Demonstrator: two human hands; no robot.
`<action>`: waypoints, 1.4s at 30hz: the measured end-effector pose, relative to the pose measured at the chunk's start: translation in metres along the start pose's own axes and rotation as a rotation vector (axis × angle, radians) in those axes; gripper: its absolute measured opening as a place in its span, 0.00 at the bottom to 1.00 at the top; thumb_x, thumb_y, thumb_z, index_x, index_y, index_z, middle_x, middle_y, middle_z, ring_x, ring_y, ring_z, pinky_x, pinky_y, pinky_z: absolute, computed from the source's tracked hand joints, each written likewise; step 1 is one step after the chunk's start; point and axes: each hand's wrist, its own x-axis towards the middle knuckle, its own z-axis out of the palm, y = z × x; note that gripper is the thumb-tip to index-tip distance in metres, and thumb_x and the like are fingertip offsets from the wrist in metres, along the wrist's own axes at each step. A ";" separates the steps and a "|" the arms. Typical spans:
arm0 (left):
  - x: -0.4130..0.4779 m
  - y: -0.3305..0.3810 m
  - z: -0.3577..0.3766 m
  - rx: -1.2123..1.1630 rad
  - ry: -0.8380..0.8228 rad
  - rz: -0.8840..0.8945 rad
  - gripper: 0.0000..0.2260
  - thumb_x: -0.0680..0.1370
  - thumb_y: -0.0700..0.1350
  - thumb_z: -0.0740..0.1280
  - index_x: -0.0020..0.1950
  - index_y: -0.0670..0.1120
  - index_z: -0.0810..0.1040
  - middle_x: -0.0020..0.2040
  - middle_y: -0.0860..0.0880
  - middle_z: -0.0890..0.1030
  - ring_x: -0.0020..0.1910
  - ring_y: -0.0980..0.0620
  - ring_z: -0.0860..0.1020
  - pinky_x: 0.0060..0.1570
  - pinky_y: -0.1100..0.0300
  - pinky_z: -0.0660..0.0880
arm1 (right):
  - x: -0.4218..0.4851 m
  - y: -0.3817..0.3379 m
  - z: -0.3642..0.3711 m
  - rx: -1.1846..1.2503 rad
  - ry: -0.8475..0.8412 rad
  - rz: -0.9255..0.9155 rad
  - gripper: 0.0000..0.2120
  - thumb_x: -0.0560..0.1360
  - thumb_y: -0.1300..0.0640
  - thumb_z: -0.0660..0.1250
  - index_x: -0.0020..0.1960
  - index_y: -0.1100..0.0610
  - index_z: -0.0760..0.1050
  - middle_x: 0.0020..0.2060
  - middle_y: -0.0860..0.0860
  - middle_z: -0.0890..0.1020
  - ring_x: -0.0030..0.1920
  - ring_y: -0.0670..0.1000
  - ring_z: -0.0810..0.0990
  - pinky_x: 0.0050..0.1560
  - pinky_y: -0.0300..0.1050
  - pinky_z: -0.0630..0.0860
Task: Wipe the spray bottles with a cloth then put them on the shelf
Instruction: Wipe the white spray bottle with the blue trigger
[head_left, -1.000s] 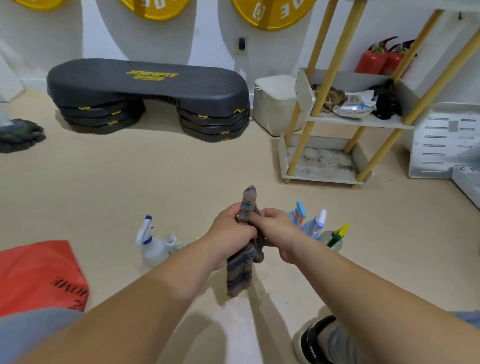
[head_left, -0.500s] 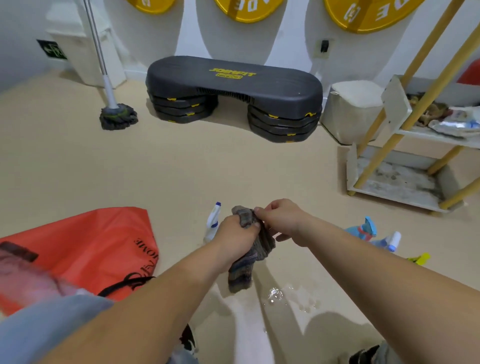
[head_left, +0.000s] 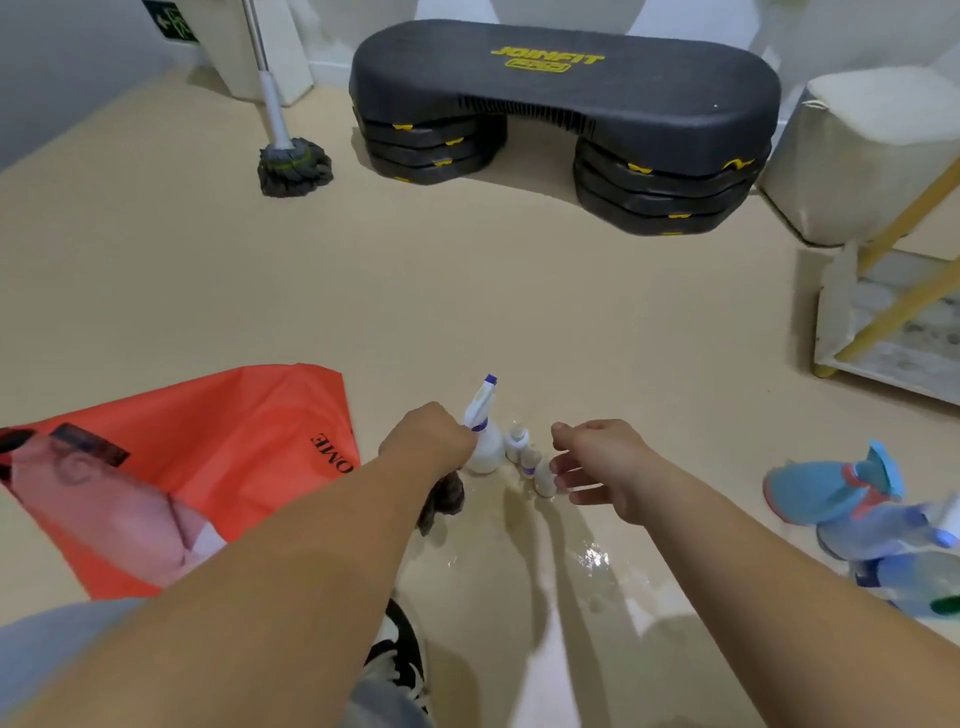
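The task looks barely begun. No bottle stands on the part of the shelf (head_left: 878, 364) that shows at the right edge of the frame. The white spray bottle (head_left: 483, 447) stands upright on the floor (head_left: 467, 291) at lower centre, with a few small bottles (head_left: 530, 457) just right of it. The blue spray bottles (head_left: 826, 491) lie at the lower right, well apart from it. Whether any has been wiped cannot be told.

The left hand (head_left: 426, 441) has its grip clamped on the dark cloth (head_left: 441, 501), which bunches out beneath it, just left of the white spray bottle. The right hand (head_left: 602, 462) has its grip apart, fingers spread and empty, near the small bottles. It seems about to pick one up for wiping.

Half a second earlier both hands held the cloth together at the centre. Now the right hand has let go, and the cloth has dropped lower in the left. The view has also swung, pushing the shelf to the frame's edge.
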 end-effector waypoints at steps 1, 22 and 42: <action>0.007 -0.002 0.005 -0.005 0.026 0.014 0.13 0.81 0.55 0.63 0.44 0.47 0.69 0.45 0.48 0.79 0.43 0.46 0.78 0.45 0.55 0.74 | 0.004 -0.001 0.000 0.013 0.001 0.007 0.12 0.81 0.53 0.66 0.54 0.62 0.77 0.37 0.57 0.83 0.36 0.57 0.78 0.43 0.50 0.76; -0.040 0.053 -0.033 0.329 0.223 0.280 0.15 0.83 0.51 0.61 0.38 0.46 0.68 0.35 0.49 0.74 0.31 0.49 0.72 0.32 0.59 0.65 | -0.025 -0.016 -0.008 -0.041 0.085 -0.124 0.10 0.79 0.56 0.67 0.54 0.62 0.80 0.43 0.57 0.83 0.38 0.55 0.79 0.42 0.49 0.75; -0.232 0.135 -0.049 -0.401 0.072 0.800 0.24 0.78 0.58 0.72 0.36 0.39 0.76 0.29 0.49 0.71 0.29 0.53 0.69 0.34 0.57 0.67 | -0.190 -0.026 -0.111 -0.312 0.328 -0.709 0.03 0.77 0.58 0.70 0.48 0.53 0.77 0.44 0.48 0.85 0.46 0.47 0.83 0.51 0.46 0.81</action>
